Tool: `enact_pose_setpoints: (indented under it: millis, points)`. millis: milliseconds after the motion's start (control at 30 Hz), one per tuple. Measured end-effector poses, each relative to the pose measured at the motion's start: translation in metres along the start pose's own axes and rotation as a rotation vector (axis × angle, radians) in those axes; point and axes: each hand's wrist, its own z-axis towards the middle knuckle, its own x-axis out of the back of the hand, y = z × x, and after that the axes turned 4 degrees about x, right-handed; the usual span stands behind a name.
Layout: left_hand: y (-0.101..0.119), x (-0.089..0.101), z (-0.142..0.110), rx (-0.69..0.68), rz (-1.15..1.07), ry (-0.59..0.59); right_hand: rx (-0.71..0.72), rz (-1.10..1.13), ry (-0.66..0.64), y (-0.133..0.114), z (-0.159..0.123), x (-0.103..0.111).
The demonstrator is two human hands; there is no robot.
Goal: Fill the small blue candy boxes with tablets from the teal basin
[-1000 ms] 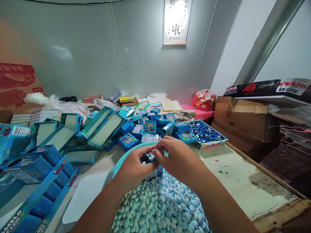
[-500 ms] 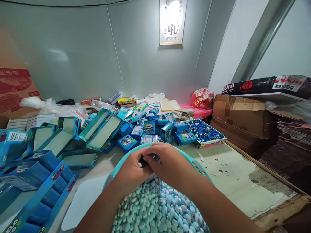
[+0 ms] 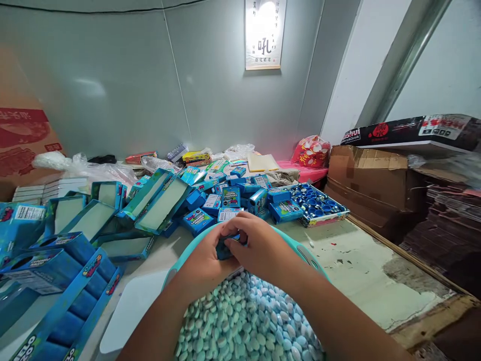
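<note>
Both my hands meet over a teal basin (image 3: 312, 260) heaped with pale blue and green candy tablets (image 3: 244, 321). My left hand (image 3: 205, 260) cups a small blue candy box (image 3: 224, 249), fingers wrapped round it. My right hand (image 3: 259, 245) is pinched on the top of the same box, fingers pressed together over it. Most of the box is hidden between the hands. Just beyond them lies a pile of small filled blue boxes (image 3: 229, 198).
Open blue display cartons (image 3: 158, 200) and stacked ones (image 3: 56, 281) crowd the left of the table. A tray of blue round caps (image 3: 319, 203) sits at the back right. Cardboard boxes (image 3: 372, 175) stand beyond the table's right edge (image 3: 406, 255). Plastic bags lie along the wall.
The candy-filled opening of the box, visible a second ago, is now covered by my right fingers. Both hands have drawn slightly closer together.
</note>
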Motion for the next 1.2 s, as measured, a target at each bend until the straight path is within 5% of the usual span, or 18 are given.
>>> enact_pose_setpoints:
  millis: [133, 333, 400, 500, 667, 767, 900, 1067, 1200]
  points:
    - [-0.005, 0.003, 0.0, 0.026, 0.125, 0.1, 0.051, 0.064, 0.14, 0.008, 0.005, 0.003]
    - [-0.012, 0.008, 0.003, -0.052, 0.162, 0.491, -0.057, 0.083, 0.37, 0.025, 0.013, 0.006]
    - [-0.008, 0.008, 0.002, -0.114, 0.163, 0.612, -0.162, 0.024, 0.275, 0.028, 0.012, 0.006]
    - [0.003, 0.016, -0.004, -0.211, 0.098, 0.768, -0.26, -0.168, -0.05, 0.029, 0.006, 0.004]
    - [0.021, 0.065, -0.045, -0.201, 0.165, 1.029, -0.185, -0.263, -0.432, 0.019, -0.006, -0.006]
    - [0.015, 0.104, -0.077, -0.012, 0.329, 0.999, -0.072, -0.224, -0.506, 0.011, -0.008, -0.016]
    - [-0.022, 0.141, -0.104, 0.174, 0.467, 0.848, 0.177, -0.299, -0.525, -0.004, 0.003, -0.034]
    - [-0.064, 0.151, -0.118, 0.294, 0.349, 0.704, 0.306, -0.497, -0.878, -0.036, 0.025, -0.057]
    - [-0.073, 0.15, -0.124, 0.229, 0.158, 0.624, 0.336, -0.634, -0.927, -0.051, 0.03, -0.064]
